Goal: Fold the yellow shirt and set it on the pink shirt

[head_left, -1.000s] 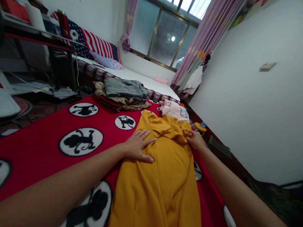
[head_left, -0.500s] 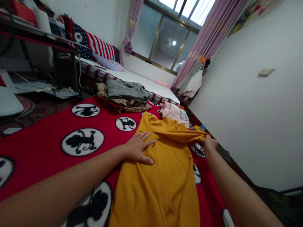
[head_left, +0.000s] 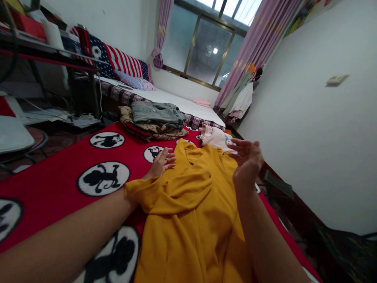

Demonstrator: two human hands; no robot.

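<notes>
A mustard-yellow long-sleeved garment (head_left: 203,232) lies spread out on a red blanket (head_left: 59,181) with black monkey figures in white circles. One of its sleeves is laid across the chest, and the cuff end rests over my left wrist. My left hand (head_left: 160,163) is at the left edge of the garment near the collar, fingers apart, gripping nothing. Above the garment's right shoulder my right hand (head_left: 249,161) is raised, its fingers loosely bent and apart with nothing in them.
Folded jeans (head_left: 157,114) lie on a brown patterned garment (head_left: 165,133) at the blanket's far end. Beyond my right hand lies a folded pink shirt (head_left: 213,137). A desk (head_left: 50,57) stands at the left, a white-topped bed (head_left: 173,96) at the back.
My right hand has let go of the sleeve and risen. The sleeve, stretched to the right before, now crosses the chest to the left. My left hand has slid toward the garment's left edge.
</notes>
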